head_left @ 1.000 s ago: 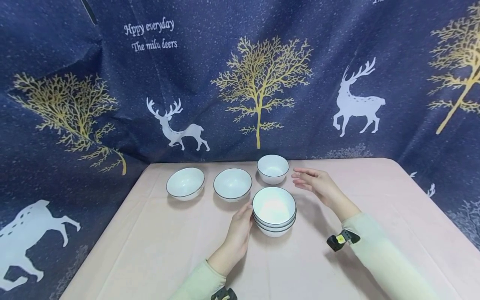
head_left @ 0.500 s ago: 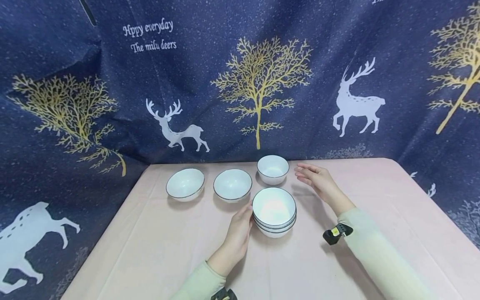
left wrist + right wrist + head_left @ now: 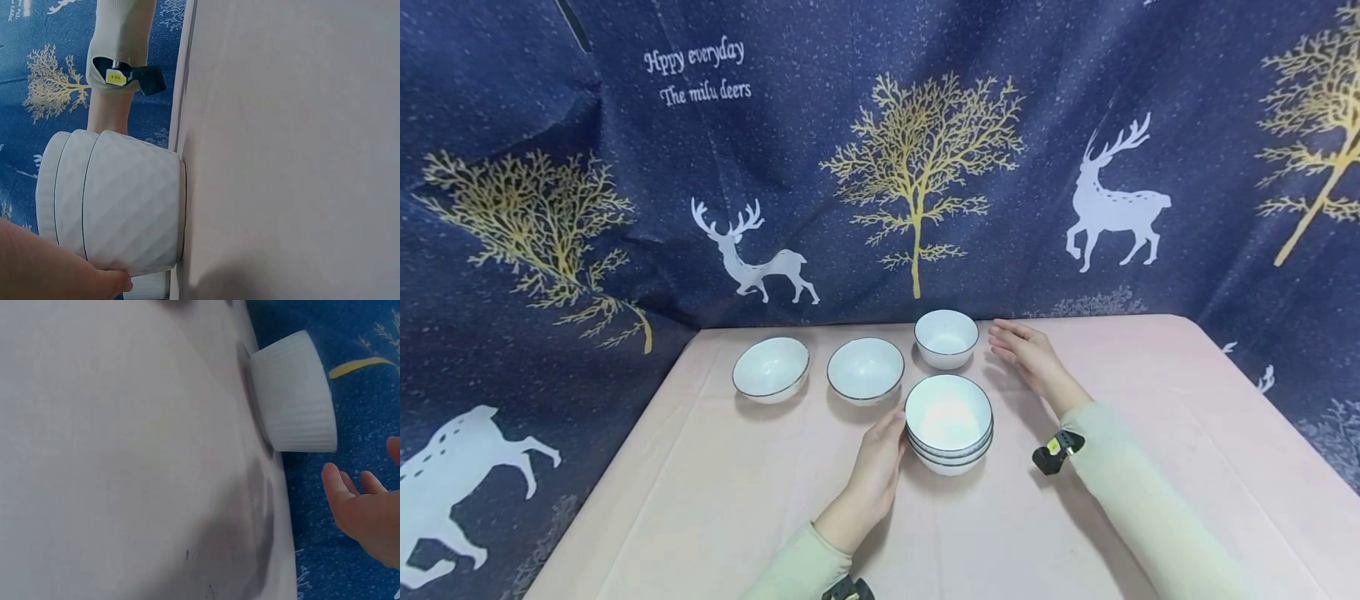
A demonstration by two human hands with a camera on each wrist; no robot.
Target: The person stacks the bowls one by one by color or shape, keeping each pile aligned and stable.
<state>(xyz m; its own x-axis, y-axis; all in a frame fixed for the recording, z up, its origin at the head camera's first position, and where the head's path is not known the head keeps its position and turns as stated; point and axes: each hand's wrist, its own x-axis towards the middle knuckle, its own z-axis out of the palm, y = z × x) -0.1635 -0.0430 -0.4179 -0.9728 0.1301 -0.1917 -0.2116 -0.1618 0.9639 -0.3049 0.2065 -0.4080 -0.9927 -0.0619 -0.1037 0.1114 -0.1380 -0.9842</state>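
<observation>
Bowls (image 3: 948, 417) on pink table (image 3: 715, 500), blue backdrop (image 3: 820, 125) behind.

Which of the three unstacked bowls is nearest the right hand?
The back bowl, directly behind the stack: the right hand hovers just beside it, apart, while the middle bowl and left bowl stand farther away.

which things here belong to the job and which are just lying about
Seemingly in the job:
bowl stack, touched by the left hand
back bowl, near the right hand
middle bowl and left bowl, untouched, so less certain

Just there:
pink tablecloth
printed curtain
</observation>
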